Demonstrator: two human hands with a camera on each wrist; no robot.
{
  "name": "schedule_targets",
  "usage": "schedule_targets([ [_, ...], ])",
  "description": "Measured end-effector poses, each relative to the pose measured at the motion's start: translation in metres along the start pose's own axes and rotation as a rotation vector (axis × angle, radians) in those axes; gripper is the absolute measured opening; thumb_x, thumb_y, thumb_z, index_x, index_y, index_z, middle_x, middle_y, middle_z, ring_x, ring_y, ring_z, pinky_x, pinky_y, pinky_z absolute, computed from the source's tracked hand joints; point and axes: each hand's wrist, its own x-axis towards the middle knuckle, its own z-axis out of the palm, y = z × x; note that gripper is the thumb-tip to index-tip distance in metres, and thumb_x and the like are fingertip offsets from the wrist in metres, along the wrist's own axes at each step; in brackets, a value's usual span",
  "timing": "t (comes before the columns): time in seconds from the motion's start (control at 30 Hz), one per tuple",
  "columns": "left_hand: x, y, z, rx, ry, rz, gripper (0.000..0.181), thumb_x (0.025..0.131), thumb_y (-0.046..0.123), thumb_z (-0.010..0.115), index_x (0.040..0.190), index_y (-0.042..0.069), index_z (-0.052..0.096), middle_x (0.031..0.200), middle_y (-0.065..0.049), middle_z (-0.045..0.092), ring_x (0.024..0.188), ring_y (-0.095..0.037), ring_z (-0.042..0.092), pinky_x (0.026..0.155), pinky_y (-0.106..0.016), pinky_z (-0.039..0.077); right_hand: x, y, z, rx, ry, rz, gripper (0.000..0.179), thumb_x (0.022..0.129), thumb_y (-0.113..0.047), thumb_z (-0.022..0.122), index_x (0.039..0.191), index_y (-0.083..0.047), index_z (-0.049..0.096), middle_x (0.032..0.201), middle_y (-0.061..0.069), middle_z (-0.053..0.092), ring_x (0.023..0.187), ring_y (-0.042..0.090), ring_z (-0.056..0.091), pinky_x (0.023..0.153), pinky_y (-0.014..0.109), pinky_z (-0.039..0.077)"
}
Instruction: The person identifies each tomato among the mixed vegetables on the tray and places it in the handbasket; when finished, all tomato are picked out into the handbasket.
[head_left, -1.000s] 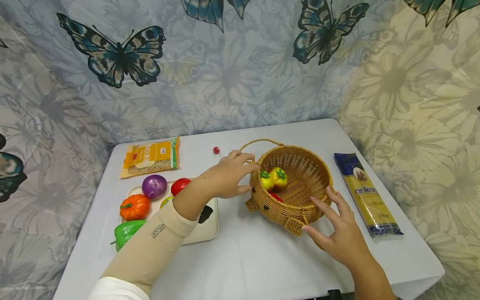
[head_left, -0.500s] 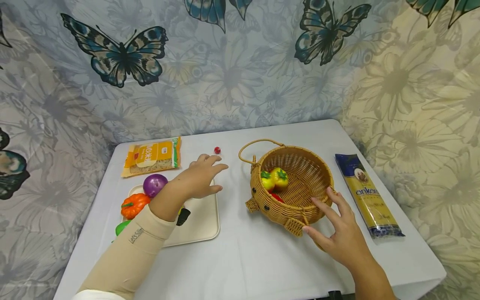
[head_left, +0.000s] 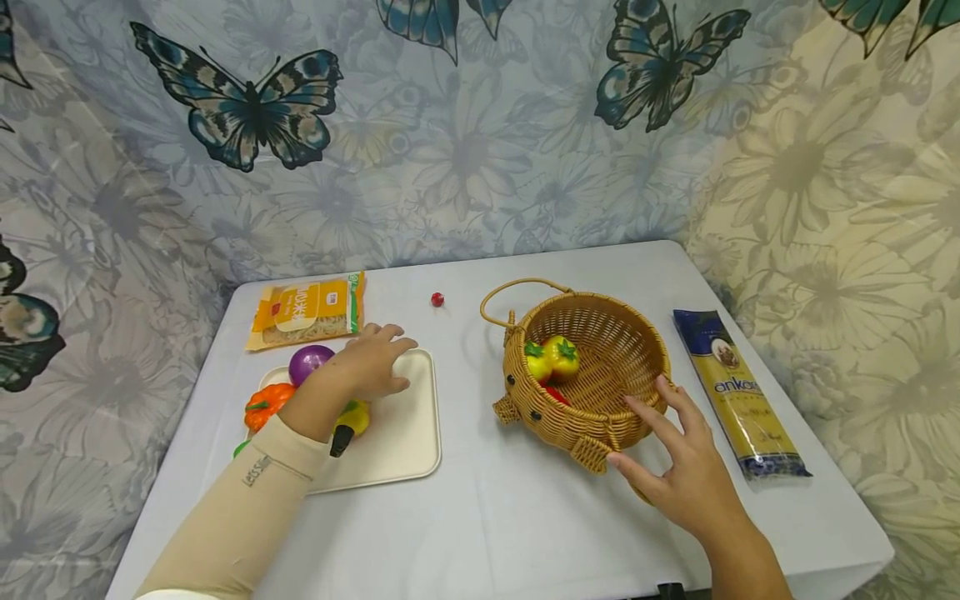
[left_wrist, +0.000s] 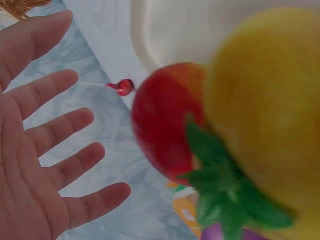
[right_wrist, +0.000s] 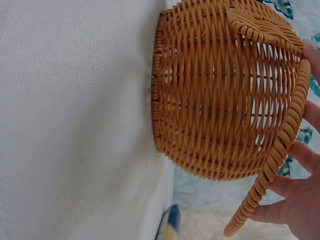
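My left hand [head_left: 369,367], fingers spread, hovers over the cream tray [head_left: 405,454] and holds nothing. Beneath and beside it are a yellow pepper [head_left: 358,417] with a green calyx, a black piece [head_left: 342,440], a purple ball-shaped vegetable [head_left: 309,362] and an orange pumpkin [head_left: 266,404]. The left wrist view shows a red round fruit [left_wrist: 167,120], hidden by the hand in the head view. My right hand [head_left: 686,471] holds the rim of the wicker basket [head_left: 555,423], thumb outside and fingertips at the inner edge. Two yellow-green peppers [head_left: 555,358] and something red [head_left: 557,395] lie inside.
A yellow bag of grain [head_left: 307,312] lies at the back left. A small red lollipop [head_left: 437,299] is at the back middle. On the right lies a long blue and gold packet [head_left: 742,396]. One basket handle [head_left: 517,285] sticks out toward the back left.
My left hand has moved left from the basket's handle side to above the tray. The right hand stays at the basket rim, and the basket has not moved.
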Motion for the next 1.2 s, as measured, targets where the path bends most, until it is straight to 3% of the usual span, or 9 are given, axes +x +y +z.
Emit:
schedule_targets([
  [0.23,0.001,-0.015,0.009,-0.031,-0.041,-0.043,0.063,0.095,0.033,0.071,0.151,0.014,0.050,0.159,-0.020,0.037,0.145,-0.047,0.031,0.111,-0.068,0.038,0.000,-0.001,0.000,-0.011,-0.005,0.011,0.081,0.067,-0.025,0.095,0.141,-0.018,0.063,0.160,0.025,0.033,0.151,0.050,0.024,0.097,0.082,0.034],
  [0.67,0.003,-0.028,0.018,-0.072,-0.100,-0.110,0.061,0.096,0.025,0.069,0.152,0.015,0.049,0.156,-0.017,0.039,0.143,-0.042,0.030,0.108,-0.061,0.045,0.000,-0.003,0.000,-0.009,-0.011,0.028,0.080,0.068,-0.023,0.095,0.141,-0.017,0.063,0.161,0.024,0.032,0.152,0.049,0.022,0.098,0.082,0.033],
  [1.0,0.001,-0.032,0.018,-0.087,-0.119,-0.112,0.053,0.099,0.019,0.066,0.150,0.014,0.052,0.150,-0.016,0.045,0.128,-0.036,0.042,0.105,-0.059,0.049,0.000,-0.003,0.000,-0.005,-0.010,0.030,0.080,0.068,-0.024,0.095,0.141,-0.017,0.063,0.162,0.022,0.032,0.151,0.049,0.023,0.101,0.082,0.031],
  [1.2,0.000,-0.032,0.019,-0.089,-0.106,-0.101,0.052,0.100,0.019,0.066,0.149,0.013,0.053,0.150,-0.016,0.046,0.131,-0.037,0.042,0.106,-0.058,0.048,0.000,-0.002,0.000,-0.006,-0.007,0.024,0.081,0.067,-0.024,0.095,0.141,-0.018,0.063,0.162,0.022,0.032,0.151,0.050,0.023,0.102,0.082,0.031],
])
